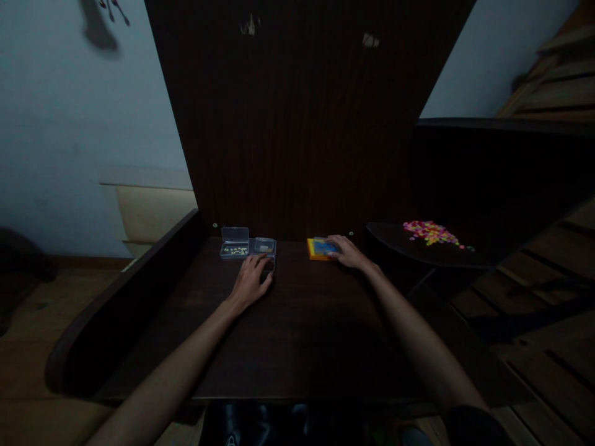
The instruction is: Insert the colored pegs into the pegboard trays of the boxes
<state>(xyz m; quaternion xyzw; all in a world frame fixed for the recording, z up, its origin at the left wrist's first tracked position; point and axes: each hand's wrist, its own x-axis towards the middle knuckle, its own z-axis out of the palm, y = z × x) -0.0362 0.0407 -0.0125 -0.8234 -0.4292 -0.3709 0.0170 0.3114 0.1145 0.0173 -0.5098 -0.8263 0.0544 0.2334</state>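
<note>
My left hand (251, 280) rests at the near side of an open clear plastic box (273, 265), fingers bent over it and thumb apart. The hand covers much of that box, so its contents are hidden. Close by on the left, another clear box (233, 251) has its lid raised and holds several small pale pieces. My right hand (348, 253) grips the right end of a flat blue piece with a clear cover (321, 247), thumb in front and fingers behind. Beneath it lies a yellow-orange flat block (312, 251).
A dark wooden desk (279, 334) has a tall back panel (297, 124) and a raised left side (116, 316). On a rounded shelf (385, 238) at the right lies a pile of small pink, red and yellow pieces (432, 233). The light is dim.
</note>
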